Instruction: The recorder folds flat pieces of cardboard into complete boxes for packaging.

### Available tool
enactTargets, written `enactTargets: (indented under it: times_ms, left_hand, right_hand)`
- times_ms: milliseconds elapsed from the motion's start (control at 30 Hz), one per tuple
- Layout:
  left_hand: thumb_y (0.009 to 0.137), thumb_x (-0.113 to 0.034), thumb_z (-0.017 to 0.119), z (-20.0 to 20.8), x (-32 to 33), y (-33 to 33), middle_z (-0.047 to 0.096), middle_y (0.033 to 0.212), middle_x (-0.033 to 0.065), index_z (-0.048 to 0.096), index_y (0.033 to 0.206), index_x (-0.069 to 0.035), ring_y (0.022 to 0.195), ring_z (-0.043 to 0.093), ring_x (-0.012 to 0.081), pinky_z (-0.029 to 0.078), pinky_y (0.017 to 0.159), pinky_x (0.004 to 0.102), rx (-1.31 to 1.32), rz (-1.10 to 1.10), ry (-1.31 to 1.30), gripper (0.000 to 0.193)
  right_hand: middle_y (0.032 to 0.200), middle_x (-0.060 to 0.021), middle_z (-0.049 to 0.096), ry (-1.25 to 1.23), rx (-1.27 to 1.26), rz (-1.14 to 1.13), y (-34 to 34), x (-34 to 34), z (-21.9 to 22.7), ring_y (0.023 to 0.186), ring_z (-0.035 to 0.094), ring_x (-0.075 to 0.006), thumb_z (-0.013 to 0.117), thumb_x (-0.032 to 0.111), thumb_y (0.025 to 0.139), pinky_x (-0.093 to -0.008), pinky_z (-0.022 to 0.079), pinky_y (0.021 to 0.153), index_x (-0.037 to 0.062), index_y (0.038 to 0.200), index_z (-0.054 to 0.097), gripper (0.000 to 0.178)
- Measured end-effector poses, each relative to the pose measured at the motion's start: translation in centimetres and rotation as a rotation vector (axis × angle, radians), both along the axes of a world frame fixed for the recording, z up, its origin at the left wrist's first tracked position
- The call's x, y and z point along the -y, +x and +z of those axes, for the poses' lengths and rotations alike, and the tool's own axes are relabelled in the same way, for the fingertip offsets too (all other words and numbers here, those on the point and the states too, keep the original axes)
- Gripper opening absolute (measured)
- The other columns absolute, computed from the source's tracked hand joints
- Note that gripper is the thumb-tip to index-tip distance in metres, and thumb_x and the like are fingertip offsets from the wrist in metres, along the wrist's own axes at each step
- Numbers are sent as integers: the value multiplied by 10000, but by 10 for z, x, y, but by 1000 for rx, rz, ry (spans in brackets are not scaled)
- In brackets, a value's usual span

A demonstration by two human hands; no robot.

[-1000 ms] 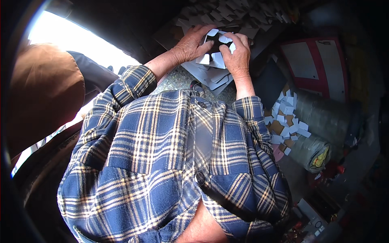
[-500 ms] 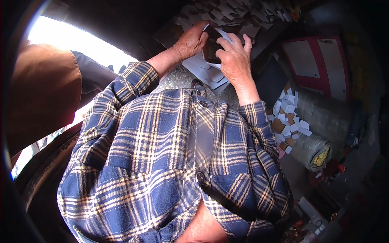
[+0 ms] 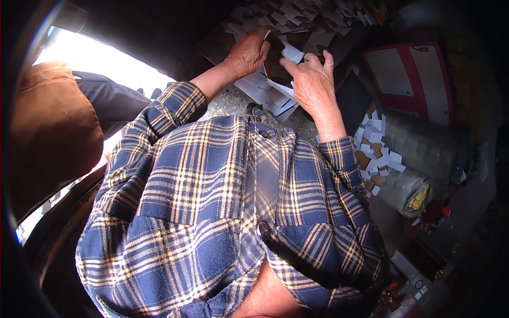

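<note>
Between my two hands is a partly folded cardboard piece (image 3: 292, 53), white on one face and brown on the other. My left hand (image 3: 247, 53) grips its left edge, fingers closed with the thumb toward me. At its right side, my right hand (image 3: 315, 85) has the index finger and thumb against the white flaps, with the other fingers raised and bent. Just below the piece lies a stack of flat white card sheets (image 3: 265, 94). Part of the folded piece is in dark shadow, and my left fingertips are hidden behind it.
Many small white card pieces (image 3: 297, 18) lie heaped beyond my hands. More white and brown folded pieces (image 3: 377, 151) are piled at the right, beside a grey wrapped roll (image 3: 405, 197). A red-framed cabinet (image 3: 411, 79) stands far right. Brown cloth (image 3: 58, 127) is at the left.
My right hand has shifted slightly right and down, and the white flaps of the cardboard piece have spread and turned. My left hand stays nearly in place.
</note>
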State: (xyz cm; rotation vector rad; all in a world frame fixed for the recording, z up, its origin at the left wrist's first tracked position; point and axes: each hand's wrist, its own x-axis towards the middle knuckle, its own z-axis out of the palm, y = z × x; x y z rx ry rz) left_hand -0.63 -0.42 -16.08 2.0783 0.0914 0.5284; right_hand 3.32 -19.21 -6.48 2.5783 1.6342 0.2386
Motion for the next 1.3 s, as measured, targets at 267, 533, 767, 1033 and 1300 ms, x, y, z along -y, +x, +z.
enactTargets:
  times_ms: [267, 533, 767, 1033, 1300]
  left_hand:
    - [850, -40, 441, 4, -7, 28, 565, 1171, 182, 464, 1279, -62, 1010, 578, 342, 482, 844, 367, -39, -27, 11, 430]
    - [819, -140, 546, 29, -14, 66, 555, 1148, 188, 442, 1283, -64, 966, 591, 391, 480, 822, 435, -24, 68, 311, 482]
    - [808, -190, 589, 38, -15, 103, 556, 1139, 187, 395, 1320, -44, 948, 598, 367, 467, 820, 434, 64, 115, 506, 566]
    - [855, -185, 568, 25, -19, 122, 520, 1237, 233, 316, 1392, -7, 995, 565, 405, 461, 867, 441, 87, -71, 406, 620]
    - [944, -282, 517, -1, -22, 135, 507, 1260, 231, 282, 1419, 4, 1012, 549, 380, 441, 902, 416, 23, -135, 248, 603]
  right_hand:
    - [1313, -138, 417, 213, -81, -219, 38, -18, -9, 1124, 468, -351, 714, 203, 623, -501, 361, 947, 149, 1295, 500, 707]
    - [1482, -149, 233, 176, -164, -265, 62, -39, -4, 1253, 358, -382, 762, 279, 558, -480, 387, 964, 141, 1304, 496, 805]
    - [1490, -149, 252, 167, -255, -292, 85, -46, 0, 1283, 339, -399, 781, 282, 561, -472, 381, 987, 86, 1309, 473, 833]
    - [1467, -138, 303, 201, -304, -345, 118, -55, -18, 1255, 382, -391, 777, 255, 574, -471, 393, 976, 69, 1350, 407, 879]
    - [1346, -108, 470, 344, -199, -338, 138, -68, -45, 1130, 506, -343, 714, 205, 675, -428, 443, 909, 84, 1274, 496, 649]
